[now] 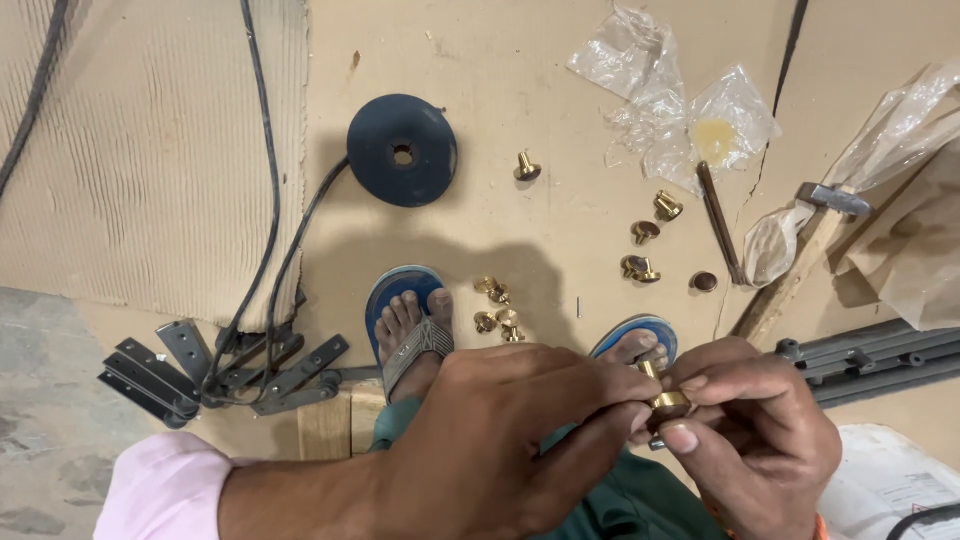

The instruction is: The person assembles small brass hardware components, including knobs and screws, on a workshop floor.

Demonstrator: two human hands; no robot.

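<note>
My left hand [500,430] and my right hand [760,430] meet at the lower middle of the view, both pinching a small brass fitting [666,400] between fingertips. The fitting is partly hidden by my fingers. Several loose brass fittings [497,305] lie on the board just beyond my hands, between my two sandalled feet [410,330]. More brass pieces [640,268] and a single one [526,168] lie farther out.
A dark blue round disc [402,150] with a centre hole sits farther away. Black cables [270,200] run to a stack of grey metal brackets [190,375] at left. Crumpled clear plastic bags [680,105], a brown rod [720,222] and a hammer [830,205] lie at right.
</note>
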